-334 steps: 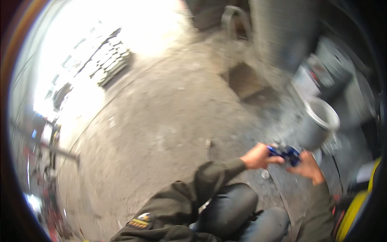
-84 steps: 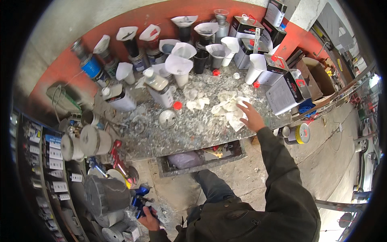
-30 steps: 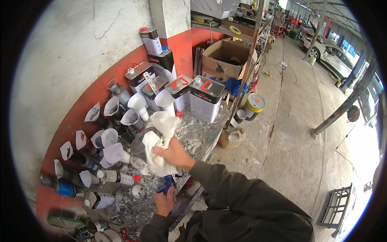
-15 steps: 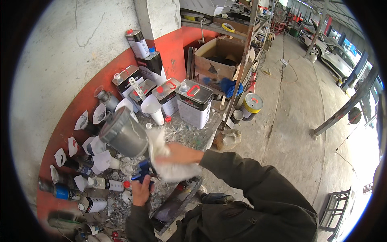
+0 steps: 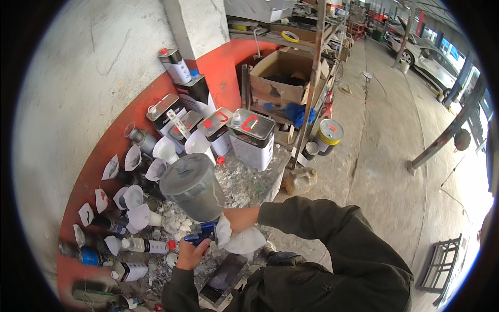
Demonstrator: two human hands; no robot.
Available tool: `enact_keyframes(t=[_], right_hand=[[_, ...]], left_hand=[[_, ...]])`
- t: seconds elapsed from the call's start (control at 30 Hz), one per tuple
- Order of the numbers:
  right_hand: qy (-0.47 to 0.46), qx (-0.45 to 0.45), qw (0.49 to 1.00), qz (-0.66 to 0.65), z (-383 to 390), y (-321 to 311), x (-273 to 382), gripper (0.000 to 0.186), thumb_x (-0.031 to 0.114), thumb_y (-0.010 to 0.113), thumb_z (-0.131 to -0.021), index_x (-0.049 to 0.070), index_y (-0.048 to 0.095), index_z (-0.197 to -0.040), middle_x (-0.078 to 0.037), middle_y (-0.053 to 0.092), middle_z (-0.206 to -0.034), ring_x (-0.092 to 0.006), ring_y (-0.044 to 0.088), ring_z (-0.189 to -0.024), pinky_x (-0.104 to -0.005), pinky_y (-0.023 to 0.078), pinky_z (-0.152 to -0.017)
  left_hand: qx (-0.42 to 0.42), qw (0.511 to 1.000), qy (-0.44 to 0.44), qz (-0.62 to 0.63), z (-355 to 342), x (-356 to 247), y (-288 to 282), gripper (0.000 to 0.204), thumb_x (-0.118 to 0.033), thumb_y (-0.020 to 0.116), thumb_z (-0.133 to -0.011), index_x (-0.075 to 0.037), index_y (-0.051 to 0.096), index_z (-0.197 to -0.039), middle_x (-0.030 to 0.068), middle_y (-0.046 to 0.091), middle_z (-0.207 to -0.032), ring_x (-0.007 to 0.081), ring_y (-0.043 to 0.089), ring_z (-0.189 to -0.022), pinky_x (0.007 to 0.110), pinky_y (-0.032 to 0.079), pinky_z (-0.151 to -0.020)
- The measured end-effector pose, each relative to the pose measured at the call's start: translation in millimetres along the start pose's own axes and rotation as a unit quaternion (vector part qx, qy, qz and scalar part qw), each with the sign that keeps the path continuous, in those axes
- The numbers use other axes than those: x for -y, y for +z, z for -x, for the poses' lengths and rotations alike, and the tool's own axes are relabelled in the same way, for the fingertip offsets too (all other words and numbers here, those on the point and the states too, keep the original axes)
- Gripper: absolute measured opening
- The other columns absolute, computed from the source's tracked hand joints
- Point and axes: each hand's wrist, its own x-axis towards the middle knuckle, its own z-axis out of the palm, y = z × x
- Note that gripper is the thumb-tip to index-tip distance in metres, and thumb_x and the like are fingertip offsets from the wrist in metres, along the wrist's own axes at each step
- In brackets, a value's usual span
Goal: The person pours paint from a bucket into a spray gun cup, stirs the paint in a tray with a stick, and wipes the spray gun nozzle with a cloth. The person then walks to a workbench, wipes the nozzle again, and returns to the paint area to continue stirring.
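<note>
My left hand (image 5: 192, 252) grips a blue spray gun (image 5: 201, 231) topped by a large grey translucent cup (image 5: 189, 184) with a lid. My right hand (image 5: 241, 219) presses a white cloth (image 5: 241, 242) against the gun just below the cup; its fingers are mostly hidden in the cloth. Both hands are over the paint-spattered bench (image 5: 247, 187), beside filter funnels (image 5: 136, 216) in cups and a loose red cap (image 5: 171, 244).
Metal cans (image 5: 251, 143) stand at the bench's back by the red-and-white wall (image 5: 91, 93). A cardboard box (image 5: 275, 83) sits on shelving. On the floor to the right are a drum (image 5: 328, 136), a plastic jug (image 5: 301, 182), steel posts (image 5: 442, 140) and, farther back, a car (image 5: 431, 67).
Earlier my right hand reached to crumpled cloths on the bench. Since then the gun and cup rose into view, and the hand with the cloth moved down to the gun below the cup.
</note>
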Motion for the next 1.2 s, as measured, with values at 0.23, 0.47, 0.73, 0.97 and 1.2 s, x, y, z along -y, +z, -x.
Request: enact_keyframes(t=[0.23, 0.47, 0.73, 0.97, 1.2], right_hand=[[-0.041, -0.278, 0.849, 0.447, -12.9, 23.0, -10.5, 0.02, 0.019, 0.067, -0.059, 0.001, 0.066, -0.068, -0.02, 0.061, -0.076, -0.0389, 0.062, -0.065, -0.0473, 0.05, -0.059], [-0.048, -0.189, 0.888, 0.416, -12.1, 26.8, -15.0, 0.022, 0.021, 0.069, -0.06, -0.001, 0.067, -0.066, -0.022, 0.062, -0.066, -0.0402, 0.062, -0.063, -0.0473, 0.05, -0.06], [0.05, 0.004, 0.975, -0.218, -7.7, 47.0, -77.7, 0.035, 0.018, 0.072, -0.079, 0.004, 0.065, -0.11, -0.008, 0.07, -0.101, -0.022, 0.065, -0.087, -0.0387, 0.052, -0.076], [0.01, -0.085, 0.975, -0.206, 7.8, 41.0, -55.7, 0.046, 0.015, 0.075, -0.085, 0.004, 0.059, -0.126, -0.006, 0.069, -0.113, -0.0169, 0.062, -0.104, -0.0345, 0.049, -0.092], [-0.008, -0.353, 0.909, -0.221, 43.9, 5.9, -56.9, 0.039, 0.008, 0.071, -0.081, 0.0, 0.063, -0.118, -0.011, 0.068, -0.114, -0.0188, 0.065, -0.106, -0.0355, 0.051, -0.094]], left_hand=[[-0.105, 0.993, 0.048, -0.013, -3.1, 2.4, 17.8, 0.017, -0.008, 0.065, -0.093, 0.0, 0.06, -0.079, 0.0006, 0.057, -0.064, 0.0087, 0.05, -0.048, 0.027, 0.037, -0.042], [-0.074, 0.996, 0.035, 0.039, 6.0, 0.8, 8.8, 0.01, 0.0, 0.063, -0.09, 0.001, 0.059, -0.099, 0.0031, 0.063, -0.077, 0.0092, 0.052, -0.048, 0.024, 0.04, -0.041], [0.028, 0.999, 0.02, -0.006, 12.3, 17.7, -16.9, 0.01, 0.002, 0.066, -0.086, 0.003, 0.061, -0.094, 0.0047, 0.063, -0.073, 0.0107, 0.056, -0.05, 0.025, 0.043, -0.043], [-0.046, 0.998, 0.034, -0.026, 24.0, 24.4, -16.7, 0.006, -0.001, 0.067, -0.087, 0.003, 0.063, -0.087, 0.0046, 0.062, -0.067, 0.0109, 0.056, -0.05, 0.026, 0.043, -0.044], [-0.088, 0.995, 0.026, -0.038, 14.4, 38.2, -19.0, 0.016, -0.009, 0.067, -0.091, -0.001, 0.06, -0.102, 0.0054, 0.064, -0.076, 0.0108, 0.054, -0.048, 0.025, 0.042, -0.041]])
